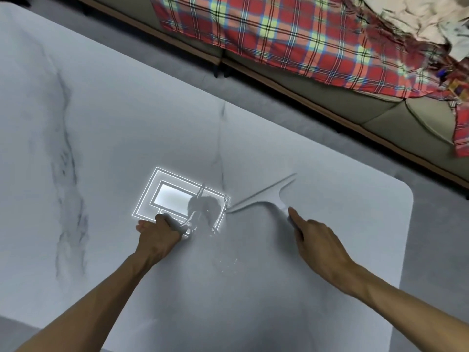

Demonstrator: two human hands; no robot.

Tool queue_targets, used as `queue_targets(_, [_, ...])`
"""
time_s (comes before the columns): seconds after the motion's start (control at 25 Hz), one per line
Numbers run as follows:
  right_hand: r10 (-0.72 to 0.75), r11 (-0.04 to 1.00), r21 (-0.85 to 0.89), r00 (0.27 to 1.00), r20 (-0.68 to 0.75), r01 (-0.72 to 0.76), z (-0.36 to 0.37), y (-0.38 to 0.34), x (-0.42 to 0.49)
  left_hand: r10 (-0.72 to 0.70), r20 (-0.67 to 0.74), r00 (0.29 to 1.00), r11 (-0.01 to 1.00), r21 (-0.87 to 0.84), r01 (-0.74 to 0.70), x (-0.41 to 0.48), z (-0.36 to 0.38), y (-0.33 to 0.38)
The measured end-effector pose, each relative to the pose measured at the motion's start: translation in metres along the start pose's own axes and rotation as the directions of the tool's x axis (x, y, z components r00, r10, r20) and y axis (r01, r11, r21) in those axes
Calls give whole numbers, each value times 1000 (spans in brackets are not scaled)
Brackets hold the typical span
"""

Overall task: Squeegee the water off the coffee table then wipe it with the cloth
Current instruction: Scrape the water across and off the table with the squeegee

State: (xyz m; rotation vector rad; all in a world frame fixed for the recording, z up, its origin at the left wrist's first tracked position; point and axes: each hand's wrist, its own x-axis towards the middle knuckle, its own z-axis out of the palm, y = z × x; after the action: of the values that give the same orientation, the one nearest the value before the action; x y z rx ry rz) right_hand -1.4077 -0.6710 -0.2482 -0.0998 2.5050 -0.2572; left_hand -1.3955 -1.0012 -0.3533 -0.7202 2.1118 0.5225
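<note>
The white marble coffee table (106,138) fills most of the head view. My right hand (319,242) grips the handle of a pale grey squeegee (266,195); its blade lies slantwise on the tabletop right of centre. Water drops (224,266) glint on the surface between my two hands, and a few more sit at the blade's left tip. My left hand (158,233) rests on the table with its fingers curled over a small pale cloth (184,228), which is mostly hidden under the hand.
A ceiling light's bright reflection (167,196) shines on the tabletop by my left hand. A sofa (330,97) with a red plaid blanket (279,29) runs along the far side. Grey floor (431,204) separates it from the table's rounded right corner.
</note>
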Motion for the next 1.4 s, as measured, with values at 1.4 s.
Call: queue_targets(1.4, [-338, 939, -83, 940, -47, 334, 29, -146, 57, 230, -75, 970, 944, -226, -241, -59, 14, -100])
